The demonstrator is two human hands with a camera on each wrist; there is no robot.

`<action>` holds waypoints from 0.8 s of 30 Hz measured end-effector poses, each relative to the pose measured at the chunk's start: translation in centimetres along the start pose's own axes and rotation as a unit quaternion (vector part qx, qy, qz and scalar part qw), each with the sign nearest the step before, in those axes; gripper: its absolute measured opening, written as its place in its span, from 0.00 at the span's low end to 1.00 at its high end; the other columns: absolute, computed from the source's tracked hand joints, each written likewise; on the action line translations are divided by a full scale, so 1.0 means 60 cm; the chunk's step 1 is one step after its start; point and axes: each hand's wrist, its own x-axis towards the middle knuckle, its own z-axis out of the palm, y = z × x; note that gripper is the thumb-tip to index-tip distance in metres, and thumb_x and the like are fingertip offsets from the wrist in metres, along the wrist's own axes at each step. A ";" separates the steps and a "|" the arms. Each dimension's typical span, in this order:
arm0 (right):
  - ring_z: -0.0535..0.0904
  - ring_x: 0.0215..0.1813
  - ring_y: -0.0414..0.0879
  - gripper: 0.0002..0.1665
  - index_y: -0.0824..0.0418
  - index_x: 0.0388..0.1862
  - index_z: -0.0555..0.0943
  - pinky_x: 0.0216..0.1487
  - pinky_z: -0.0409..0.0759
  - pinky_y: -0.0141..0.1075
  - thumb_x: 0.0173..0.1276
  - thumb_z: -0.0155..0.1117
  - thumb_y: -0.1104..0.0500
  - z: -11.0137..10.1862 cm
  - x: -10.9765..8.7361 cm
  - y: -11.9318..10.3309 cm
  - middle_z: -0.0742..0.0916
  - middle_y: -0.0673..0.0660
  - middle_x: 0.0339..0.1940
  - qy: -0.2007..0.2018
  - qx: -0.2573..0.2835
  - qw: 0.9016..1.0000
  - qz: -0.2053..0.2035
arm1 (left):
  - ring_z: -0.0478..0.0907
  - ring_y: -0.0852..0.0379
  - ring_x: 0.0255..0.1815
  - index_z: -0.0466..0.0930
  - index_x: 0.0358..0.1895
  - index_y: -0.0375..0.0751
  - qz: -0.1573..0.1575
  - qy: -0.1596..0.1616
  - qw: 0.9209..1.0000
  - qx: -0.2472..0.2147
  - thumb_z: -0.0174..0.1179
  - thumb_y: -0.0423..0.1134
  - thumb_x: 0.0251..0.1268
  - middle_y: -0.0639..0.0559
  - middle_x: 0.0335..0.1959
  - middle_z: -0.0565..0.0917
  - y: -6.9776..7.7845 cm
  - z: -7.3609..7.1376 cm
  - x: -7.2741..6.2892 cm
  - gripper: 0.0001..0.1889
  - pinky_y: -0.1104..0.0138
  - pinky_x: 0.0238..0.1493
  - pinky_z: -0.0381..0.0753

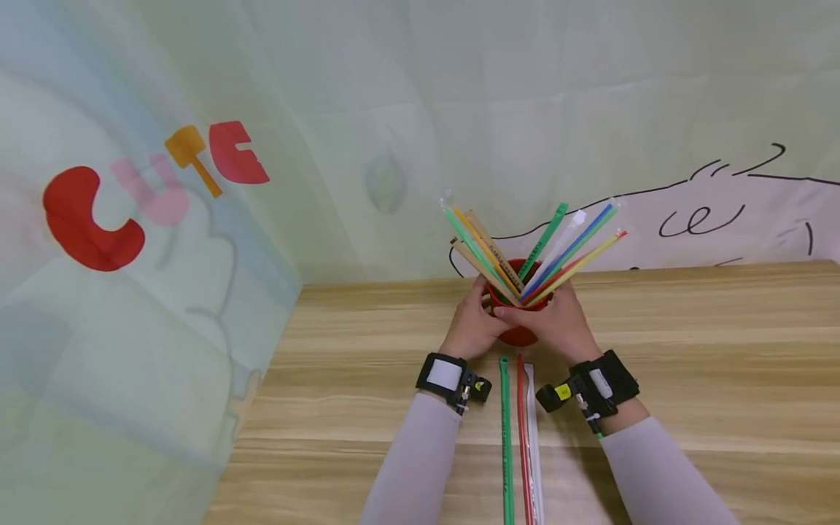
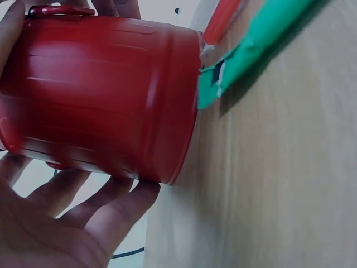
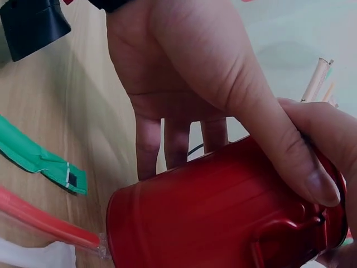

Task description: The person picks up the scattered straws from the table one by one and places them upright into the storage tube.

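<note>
A small red metal bucket [image 1: 518,337] stands on the wooden table, holding several wrapped straws [image 1: 488,251] that fan out above its rim. My left hand [image 1: 471,327] grips the bucket from the left side. From the right, my right hand [image 1: 563,327] holds it too, its thumb across the near side by the rim. In the right wrist view, a small handle [image 3: 290,237] shows on the bucket wall. The straws' lower ends are hidden inside. In front of the bucket lie a green straw [image 1: 506,437], a red straw [image 1: 523,430] and a white straw [image 1: 534,445], side by side.
The wooden table [image 1: 709,364] runs back to a pale printed curtain [image 1: 525,109]. Another curtain side [image 1: 131,350] with coloured letters borders the table on the left. Each wrist wears a black strap with a small camera [image 1: 554,395].
</note>
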 end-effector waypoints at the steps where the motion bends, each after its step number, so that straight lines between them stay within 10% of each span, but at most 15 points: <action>1: 0.72 0.73 0.57 0.51 0.55 0.77 0.63 0.77 0.66 0.60 0.60 0.81 0.58 0.000 0.000 0.000 0.78 0.58 0.71 0.000 -0.001 1.000 0.000 | 0.79 0.42 0.67 0.63 0.75 0.62 0.001 0.002 1.000 0.003 0.71 0.41 0.66 0.45 0.69 0.77 -0.001 0.001 0.000 0.38 0.52 0.63 0.84; 24: 0.77 0.67 0.52 0.45 0.54 0.74 0.70 0.69 0.74 0.51 0.59 0.82 0.56 -0.008 0.009 0.005 0.82 0.56 0.67 -0.013 -0.016 1.000 0.013 | 0.75 0.54 0.70 0.53 0.80 0.64 0.025 -0.024 0.999 0.036 0.70 0.47 0.66 0.51 0.73 0.75 -0.007 0.003 0.009 0.44 0.56 0.68 0.79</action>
